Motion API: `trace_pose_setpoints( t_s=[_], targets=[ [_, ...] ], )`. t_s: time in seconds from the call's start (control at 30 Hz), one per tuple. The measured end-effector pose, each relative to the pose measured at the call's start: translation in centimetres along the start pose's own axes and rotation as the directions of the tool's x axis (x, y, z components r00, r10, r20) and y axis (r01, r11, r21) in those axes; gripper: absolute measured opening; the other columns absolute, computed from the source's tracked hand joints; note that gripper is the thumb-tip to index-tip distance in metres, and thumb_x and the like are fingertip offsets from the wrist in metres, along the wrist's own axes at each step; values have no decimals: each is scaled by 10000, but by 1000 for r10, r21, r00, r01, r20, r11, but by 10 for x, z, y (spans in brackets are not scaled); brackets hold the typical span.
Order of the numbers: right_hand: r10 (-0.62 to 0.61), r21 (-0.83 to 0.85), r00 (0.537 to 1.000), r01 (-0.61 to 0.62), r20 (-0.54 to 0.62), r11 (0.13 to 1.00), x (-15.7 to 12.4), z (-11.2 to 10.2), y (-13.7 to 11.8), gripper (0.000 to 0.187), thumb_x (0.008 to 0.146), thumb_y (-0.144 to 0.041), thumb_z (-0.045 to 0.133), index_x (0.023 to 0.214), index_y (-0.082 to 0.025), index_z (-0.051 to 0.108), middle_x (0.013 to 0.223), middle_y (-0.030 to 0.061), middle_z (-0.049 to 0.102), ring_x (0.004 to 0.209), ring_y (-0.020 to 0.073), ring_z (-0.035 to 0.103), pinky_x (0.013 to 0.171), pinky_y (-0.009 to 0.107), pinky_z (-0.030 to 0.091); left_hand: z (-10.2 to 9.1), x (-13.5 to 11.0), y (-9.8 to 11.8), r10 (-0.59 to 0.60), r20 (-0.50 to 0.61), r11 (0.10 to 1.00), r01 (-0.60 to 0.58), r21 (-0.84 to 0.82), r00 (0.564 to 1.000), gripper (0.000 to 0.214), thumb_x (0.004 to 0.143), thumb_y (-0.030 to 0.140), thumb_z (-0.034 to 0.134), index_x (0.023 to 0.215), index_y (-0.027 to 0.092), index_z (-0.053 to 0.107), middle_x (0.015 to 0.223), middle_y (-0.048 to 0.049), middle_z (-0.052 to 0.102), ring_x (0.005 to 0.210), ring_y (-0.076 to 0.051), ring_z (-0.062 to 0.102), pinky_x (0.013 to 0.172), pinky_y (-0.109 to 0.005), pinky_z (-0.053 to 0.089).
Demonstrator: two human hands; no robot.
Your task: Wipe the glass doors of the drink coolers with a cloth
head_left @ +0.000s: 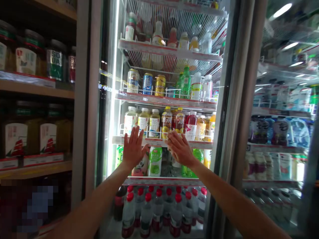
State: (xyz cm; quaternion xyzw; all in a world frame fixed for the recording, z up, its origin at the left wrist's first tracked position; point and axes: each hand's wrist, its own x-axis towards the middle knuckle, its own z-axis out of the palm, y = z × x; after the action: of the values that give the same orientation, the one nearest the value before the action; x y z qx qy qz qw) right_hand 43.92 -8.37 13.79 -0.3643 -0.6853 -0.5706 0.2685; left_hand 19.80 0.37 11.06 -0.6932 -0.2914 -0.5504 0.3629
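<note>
I face an open drinks fridge point(164, 99) with lit shelves of bottles and cans. My left hand point(134, 147) is raised flat, fingers stretched upward, in front of the edge of the third shelf point(159, 142). My right hand point(179, 147) is beside it, fingers spread and pointing left, over the same shelf edge. Neither hand holds anything. Just above them stand tea and juice bottles point(155, 122). A green-labelled white bottle point(155, 162) stands between my wrists on the shelf below.
Red-capped water bottles point(159, 209) fill the fridge's bottom. Cans point(147, 83) sit two shelves up. A shut glass door point(281, 116) covers the fridge on the right. Wooden shelves of jars point(37, 63) stand at left.
</note>
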Motion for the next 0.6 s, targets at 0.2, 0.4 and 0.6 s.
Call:
trace_pose_setpoints(
  t_s=[0.2,0.4,0.6],
  targets=[
    [493,-57,822,-528,-285,847,-4,-18,76,466,833,-207,407,1296,-180,448,1386,147,421,1306,279,360,1032,556,281,0,-2,0,6,27,1000,-5,-18,1000,686,891,373,424,1454,152,101,1480,-161,227,1395,-257,118,1127,-490,92],
    [393,-42,890,-413,-232,910,28,-2,41,449,841,-206,397,1284,-198,467,1389,114,430,1354,268,282,1061,517,279,2,-2,1,5,18,1000,-5,-4,1000,692,895,353,416,1456,155,63,1483,-164,215,1398,-258,96,1122,-505,91],
    [48,-43,998,-50,-31,998,5,-7,32,448,842,-211,429,1288,-236,462,1390,69,447,1362,220,274,1109,483,202,-3,-2,0,5,32,1000,-5,0,999,689,895,364,418,1456,174,66,1481,-144,236,1397,-242,117,1128,-484,98]
  ],
)
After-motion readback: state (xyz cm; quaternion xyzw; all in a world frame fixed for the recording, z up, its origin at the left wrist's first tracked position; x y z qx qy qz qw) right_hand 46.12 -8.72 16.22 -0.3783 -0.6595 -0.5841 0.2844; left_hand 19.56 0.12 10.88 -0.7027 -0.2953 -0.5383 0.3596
